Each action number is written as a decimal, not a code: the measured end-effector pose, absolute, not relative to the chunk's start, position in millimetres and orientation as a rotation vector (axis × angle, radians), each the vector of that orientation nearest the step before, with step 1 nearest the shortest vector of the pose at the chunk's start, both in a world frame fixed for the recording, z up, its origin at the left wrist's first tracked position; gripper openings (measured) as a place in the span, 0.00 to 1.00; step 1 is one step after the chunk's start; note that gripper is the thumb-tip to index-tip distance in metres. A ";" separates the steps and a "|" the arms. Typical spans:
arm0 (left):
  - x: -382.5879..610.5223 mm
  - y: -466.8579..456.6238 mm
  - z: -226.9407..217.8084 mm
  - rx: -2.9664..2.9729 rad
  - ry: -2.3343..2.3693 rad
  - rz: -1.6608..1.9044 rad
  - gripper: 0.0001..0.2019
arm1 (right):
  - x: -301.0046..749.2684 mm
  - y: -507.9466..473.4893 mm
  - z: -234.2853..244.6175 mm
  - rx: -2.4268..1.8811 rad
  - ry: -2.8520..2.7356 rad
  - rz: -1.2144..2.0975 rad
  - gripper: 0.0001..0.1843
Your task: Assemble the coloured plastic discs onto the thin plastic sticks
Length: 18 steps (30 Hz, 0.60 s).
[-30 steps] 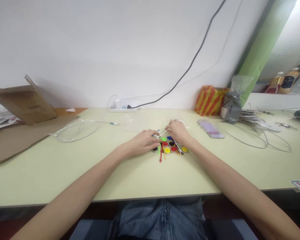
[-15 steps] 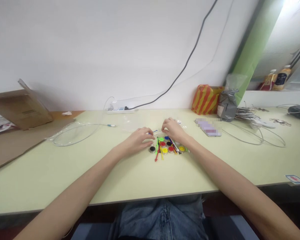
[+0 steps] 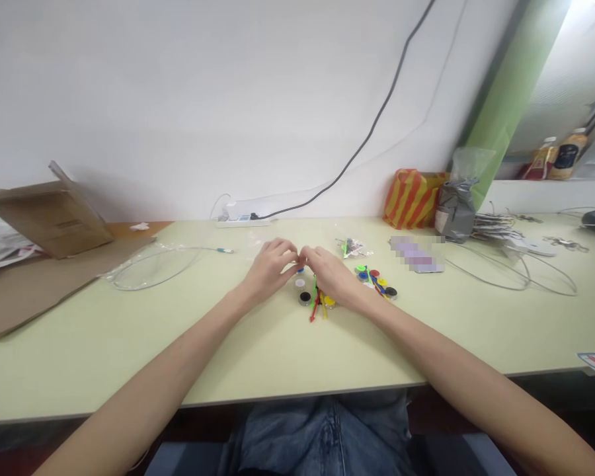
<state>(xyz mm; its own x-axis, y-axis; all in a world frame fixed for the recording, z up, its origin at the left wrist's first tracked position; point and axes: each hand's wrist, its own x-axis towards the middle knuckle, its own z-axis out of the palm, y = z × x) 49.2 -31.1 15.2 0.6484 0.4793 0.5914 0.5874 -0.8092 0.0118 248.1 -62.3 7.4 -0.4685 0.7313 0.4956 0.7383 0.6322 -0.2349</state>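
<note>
My left hand (image 3: 272,266) and my right hand (image 3: 328,274) meet at their fingertips above a cluster of small plastic parts. Both have curled, pinched fingers; anything between them is too small or hidden to name. Under and beside the hands lie a black disc (image 3: 305,298), a white disc (image 3: 300,283), a yellow disc (image 3: 330,303) and a partly covered blue disc (image 3: 301,270). A red arrow-tipped stick (image 3: 315,309) points toward the table's front edge, with green and yellow sticks beside it. My right hand and wrist cover part of this cluster.
Right of my right forearm is a second group with a black disc (image 3: 391,291) and coloured sticks. Behind it lies a clear bag of parts (image 3: 354,248). A phone (image 3: 419,254), striped bag (image 3: 407,198), looped cable (image 3: 168,251), power strip (image 3: 242,222) and cardboard box (image 3: 54,215) are around.
My hands were apart on either side of the parts; now their fingertips meet. My right hand has moved left, uncovering the right-hand group and the clear bag.
</note>
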 end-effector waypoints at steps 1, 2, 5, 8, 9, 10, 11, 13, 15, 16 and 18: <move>49.2 -30.9 15.0 -2.703 -0.884 -0.862 0.11 | 248.0 -62.2 6.3 -1.139 -2.281 0.013 0.19; 49.3 -30.9 15.1 -2.726 -0.913 -0.842 0.13 | 249.1 -61.4 5.5 -1.139 -2.268 0.042 0.18; 49.4 -33.0 17.7 -2.837 -1.127 -0.763 0.17 | 256.7 -56.5 4.8 -1.165 -2.233 0.122 0.10; 47.4 -36.2 24.9 -2.993 -1.425 -0.747 0.20 | 263.6 -51.8 4.1 -1.232 -2.188 0.230 0.11; 45.9 -37.0 28.0 -3.057 -1.525 -0.753 0.22 | 264.8 -50.8 3.7 -1.240 -2.171 0.292 0.12; 44.0 -37.4 30.9 -3.123 -1.624 -0.761 0.23 | 265.3 -49.9 3.1 -1.235 -2.151 0.364 0.12; 41.7 -37.5 33.5 -3.191 -1.724 -0.751 0.23 | 265.3 -49.3 2.4 -1.218 -2.130 0.445 0.11; 36.8 -36.8 37.0 -3.321 -1.894 -0.686 0.24 | 264.3 -48.3 0.7 -1.164 -2.073 0.614 0.08; 32.8 -35.3 37.6 -3.381 -2.011 -0.624 0.23 | 262.6 -47.4 -1.6 -1.116 -2.013 0.746 0.08; 31.5 -34.5 37.1 -3.382 -2.054 -0.603 0.23 | 261.7 -46.8 -2.9 -1.104 -1.991 0.787 0.10; 30.4 -33.2 35.2 -3.364 -2.116 -0.570 0.23 | 260.0 -44.8 -5.6 -1.106 -1.966 0.816 0.10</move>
